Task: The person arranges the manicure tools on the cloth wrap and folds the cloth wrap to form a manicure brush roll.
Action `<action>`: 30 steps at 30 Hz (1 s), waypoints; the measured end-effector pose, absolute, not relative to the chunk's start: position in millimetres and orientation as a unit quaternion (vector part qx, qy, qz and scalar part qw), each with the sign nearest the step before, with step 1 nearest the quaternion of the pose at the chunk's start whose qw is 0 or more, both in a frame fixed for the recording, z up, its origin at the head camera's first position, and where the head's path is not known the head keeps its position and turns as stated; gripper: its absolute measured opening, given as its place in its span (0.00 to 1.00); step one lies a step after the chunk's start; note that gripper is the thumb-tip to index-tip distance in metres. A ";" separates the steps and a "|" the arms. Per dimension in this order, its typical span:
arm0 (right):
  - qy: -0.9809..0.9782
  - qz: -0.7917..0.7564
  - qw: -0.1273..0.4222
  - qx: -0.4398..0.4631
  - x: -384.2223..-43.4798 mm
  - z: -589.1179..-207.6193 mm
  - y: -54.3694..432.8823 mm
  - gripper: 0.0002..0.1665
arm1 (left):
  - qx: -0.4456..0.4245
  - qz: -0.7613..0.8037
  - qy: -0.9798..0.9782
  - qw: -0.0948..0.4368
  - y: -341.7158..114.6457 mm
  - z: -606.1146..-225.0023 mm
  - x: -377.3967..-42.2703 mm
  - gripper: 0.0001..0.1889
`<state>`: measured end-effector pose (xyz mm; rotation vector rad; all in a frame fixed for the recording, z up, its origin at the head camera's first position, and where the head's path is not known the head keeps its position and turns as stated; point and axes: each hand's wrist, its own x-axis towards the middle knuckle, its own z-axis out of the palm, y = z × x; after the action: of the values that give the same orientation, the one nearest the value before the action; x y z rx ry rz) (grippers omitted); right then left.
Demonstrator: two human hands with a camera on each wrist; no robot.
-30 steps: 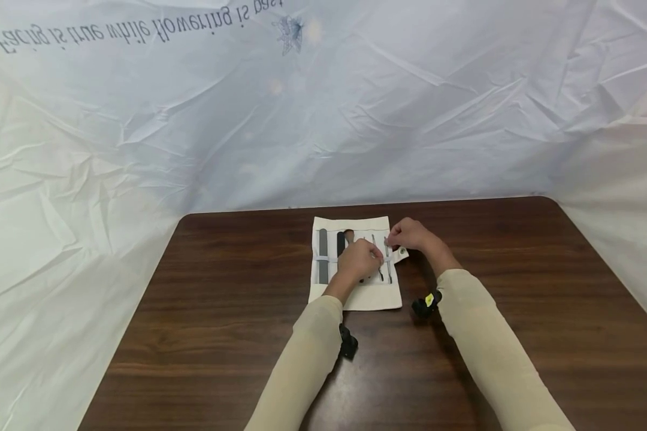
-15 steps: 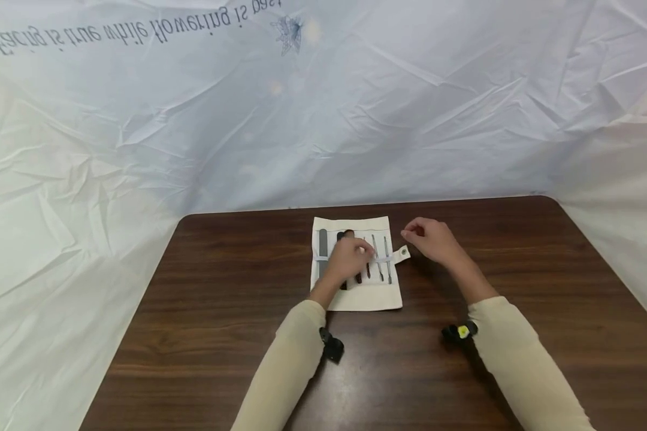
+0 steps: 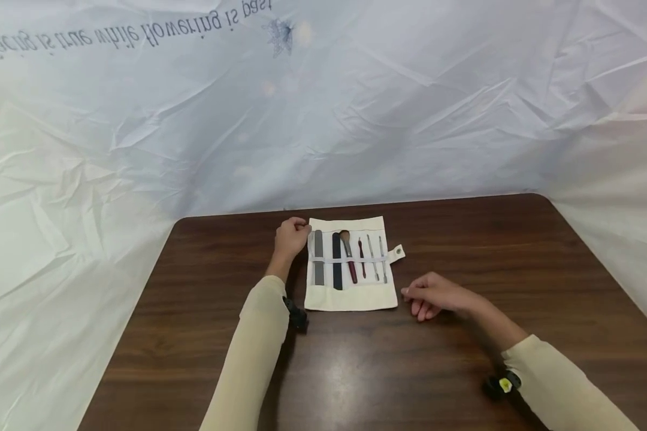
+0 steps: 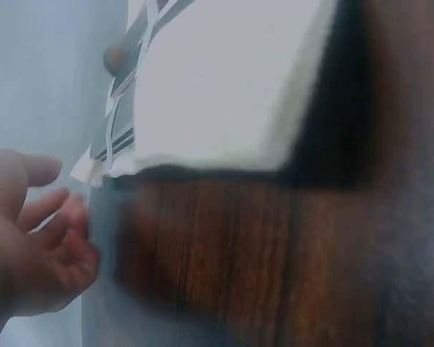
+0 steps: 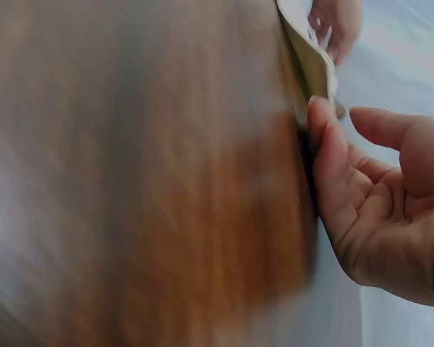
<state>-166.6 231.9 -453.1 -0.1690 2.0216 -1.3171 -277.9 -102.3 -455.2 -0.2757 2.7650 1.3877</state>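
Note:
A white cloth tool roll (image 3: 350, 297) lies unrolled on the brown table (image 3: 194, 335). An elastic band holds several tools in a row: a grey file (image 3: 319, 263), a dark file (image 3: 336, 266), a maroon-handled brush (image 3: 350, 266) and thin metal picks (image 3: 374, 266). A snap tab (image 3: 396, 253) sticks out on the right. My left hand (image 3: 296, 230) sits at the roll's far left corner, fingers loosely curled and holding nothing (image 4: 54, 210). My right hand (image 3: 417, 299) rests by the near right corner, fingers relaxed, one fingertip against the cloth's edge (image 5: 315, 108).
A crinkled white sheet (image 3: 356, 120) with printed lettering hangs behind and around the table. The table's far edge runs just beyond the roll. Black wrist bands (image 3: 296, 314) (image 3: 501, 385) sit on both sleeves. Bare wood lies left, right and in front.
Both hands have left the tools. The left went to the roll's far left corner, the right drew back to the near right corner. All tools now show.

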 end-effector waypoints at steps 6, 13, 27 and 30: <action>0.759 -0.518 0.390 -0.058 -157.3 -459.6 215.4 0.20 | -0.060 0.441 0.892 0.073 -103.1 -459.8 -283.0 0.25; 0.759 -0.516 0.393 -0.052 -157.7 -461.2 208.3 0.16 | -0.090 0.406 0.908 0.046 -96.8 -456.3 -284.1 0.21; 0.840 -0.470 0.271 0.026 -220.2 -447.0 264.4 0.19 | -0.071 0.503 0.837 0.205 -142.8 -464.1 -250.1 0.11; 0.867 -0.452 0.205 0.034 -240.4 -449.6 265.5 0.23 | -0.030 0.496 0.821 0.280 -146.3 -463.7 -236.2 0.10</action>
<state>-240.4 265.5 -449.6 0.0942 2.4173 -1.2609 -236.2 -146.3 -463.7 -0.0808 2.2027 1.3299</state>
